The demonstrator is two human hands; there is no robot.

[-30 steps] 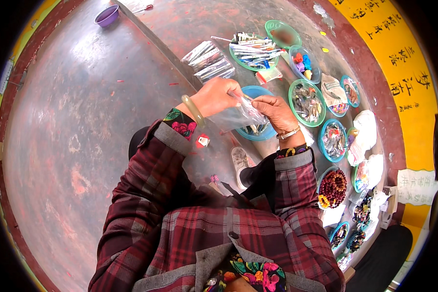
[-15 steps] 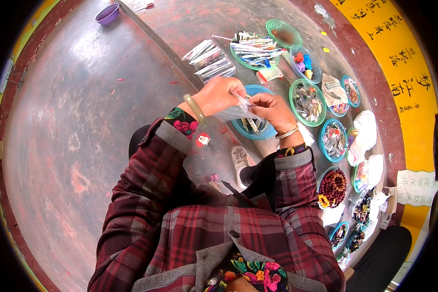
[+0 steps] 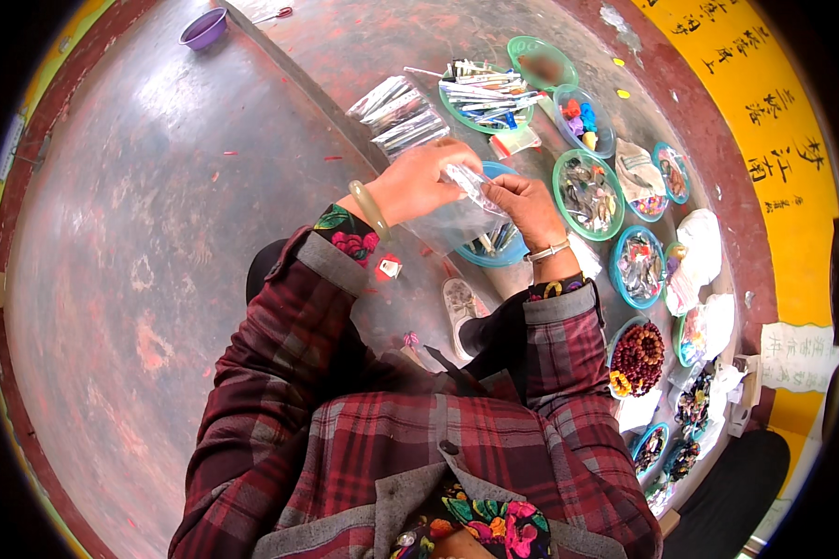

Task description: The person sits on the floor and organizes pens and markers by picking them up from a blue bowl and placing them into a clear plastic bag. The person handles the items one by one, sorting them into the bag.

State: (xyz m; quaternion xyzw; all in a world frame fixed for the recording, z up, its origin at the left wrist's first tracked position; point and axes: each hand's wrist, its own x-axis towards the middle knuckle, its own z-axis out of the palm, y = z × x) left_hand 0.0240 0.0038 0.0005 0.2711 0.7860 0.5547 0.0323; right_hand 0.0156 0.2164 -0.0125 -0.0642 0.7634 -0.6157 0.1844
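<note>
A clear plastic bag point(image 3: 449, 220) is stretched between my two hands above a blue basket point(image 3: 498, 170) of thin pieces. My left hand point(image 3: 424, 180), with a pale bangle at the wrist, is closed on the bag's upper edge. On the other side, my right hand point(image 3: 533, 212) pinches the same edge between thumb and fingers, a silver bracelet on its wrist. The edge looks folded and shiny between the hands. Whether anything is inside the bag, I cannot tell. Part of the basket is hidden behind the bag and my right hand.
Beyond my hands lie a stack of filled clear packets point(image 3: 399, 114) and a green basket point(image 3: 447, 104) of pens. Several more baskets line the right, one with dark red beads point(image 3: 639, 359). A purple basin point(image 3: 203, 30) stands far left. My shoe point(image 3: 459, 303) is below the blue basket.
The bag's edge has turned and now shows as a wider shiny fold between my hands. My left fingers have shifted slightly along it; my right hand stays nearly in place.
</note>
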